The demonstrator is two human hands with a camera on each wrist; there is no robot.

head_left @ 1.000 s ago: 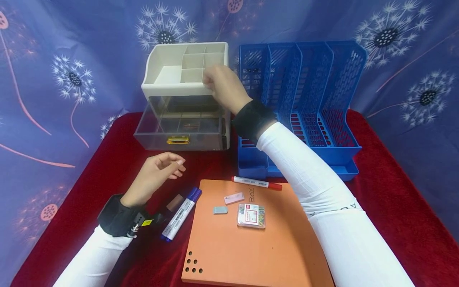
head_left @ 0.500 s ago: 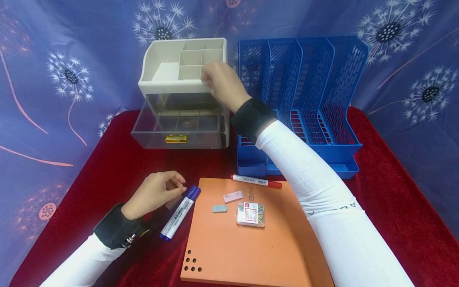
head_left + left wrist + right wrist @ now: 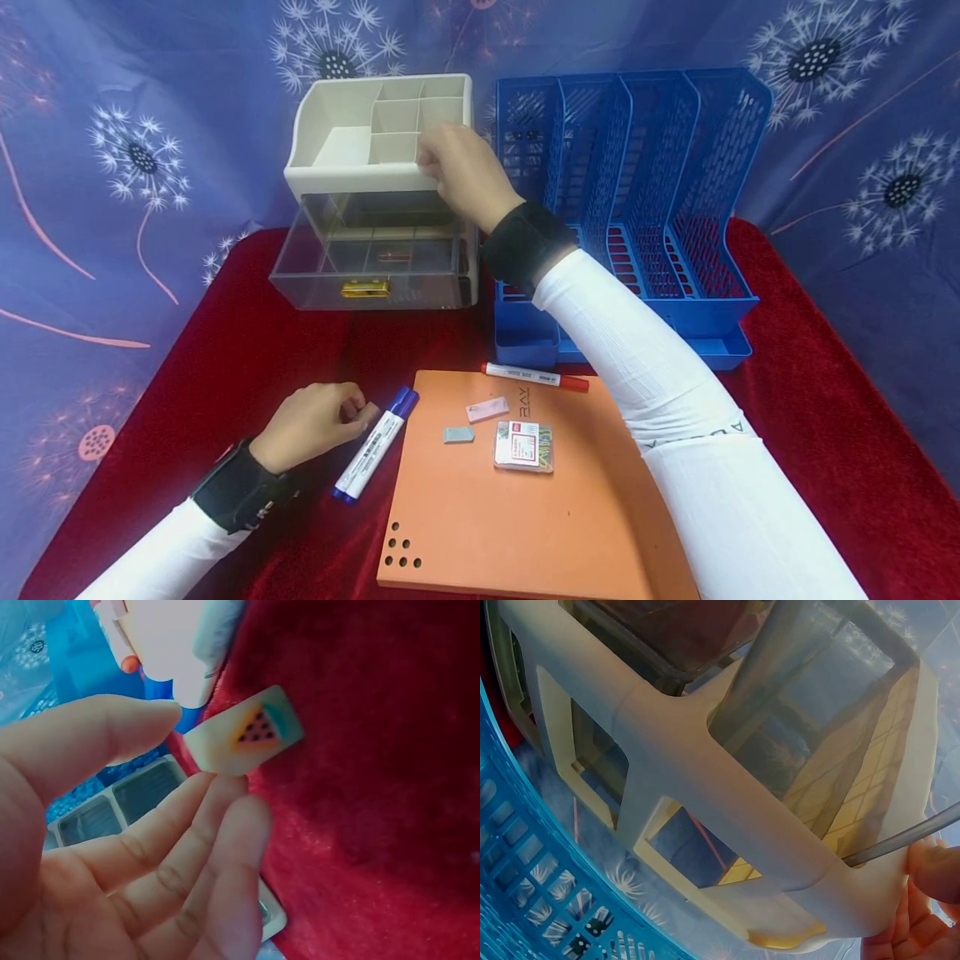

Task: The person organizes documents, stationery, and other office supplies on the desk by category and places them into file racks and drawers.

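Observation:
My left hand (image 3: 311, 425) is low over the red cloth, thumb and fingers apart around a small eraser (image 3: 244, 731) with a watermelon-slice print. In the left wrist view the eraser sits at the fingertips; firm contact is not clear. Just right of this hand lie blue-capped markers (image 3: 375, 450), side by side. My right hand (image 3: 465, 175) grips the front right corner of a white desk organizer (image 3: 352, 179). In the right wrist view, the thumb and fingers (image 3: 922, 900) hold the organizer's edge. Its clear drawer (image 3: 367, 287) with a gold handle is pulled out.
A blue file rack (image 3: 630, 192) stands to the right of the organizer. On the orange box (image 3: 480, 525) lie a red marker (image 3: 536, 377), a pink eraser (image 3: 487, 409), a grey eraser (image 3: 458, 435) and a clear case of paper clips (image 3: 522, 447).
My left hand has moved down and slightly left from in front of the drawer to the eraser beside the markers. My right hand keeps its hold on the organizer.

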